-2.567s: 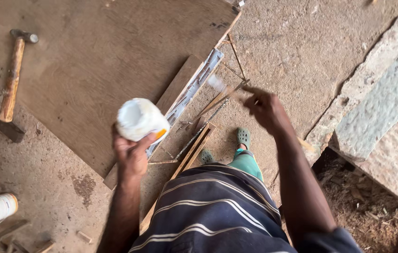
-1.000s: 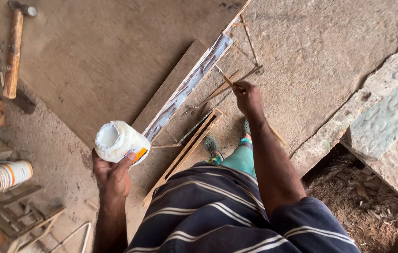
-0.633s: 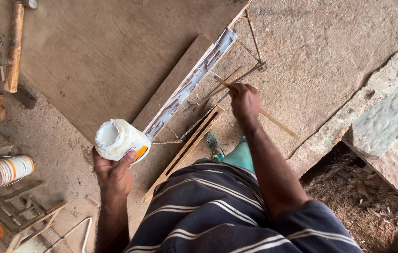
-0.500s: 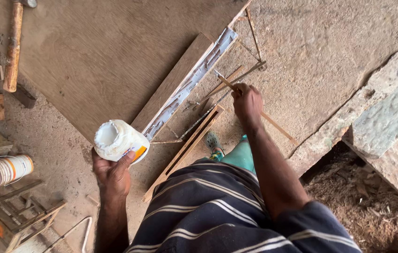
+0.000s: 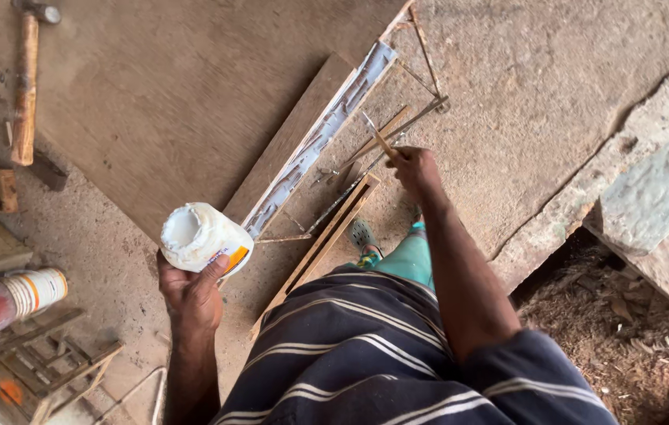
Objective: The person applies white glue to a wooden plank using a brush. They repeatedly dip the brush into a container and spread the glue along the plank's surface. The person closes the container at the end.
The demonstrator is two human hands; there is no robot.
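My left hand [image 5: 189, 293] grips a white glue tub [image 5: 201, 236], its open mouth smeared with white glue and tipped to the left. My right hand [image 5: 414, 169] is stretched forward and holds a thin wooden stick [image 5: 377, 135] whose glue-tipped end points up and left. The stick's tip hovers just right of a long narrow board [image 5: 295, 153] whose edge [image 5: 320, 143] is coated with white glue. Thin wooden strips [image 5: 320, 244] lie on the floor below my right hand.
A large plywood sheet [image 5: 161, 86] covers the floor on the left, with a wooden-handled hammer [image 5: 26, 86] at its upper left. A red and white can [image 5: 4, 303] and a small wooden frame [image 5: 43, 370] sit at lower left. Concrete slabs [image 5: 657, 197] edge the right.
My right hand has swung the stick from the right side towards the glued board edge. The tub in my left hand has dropped lower and left in view.
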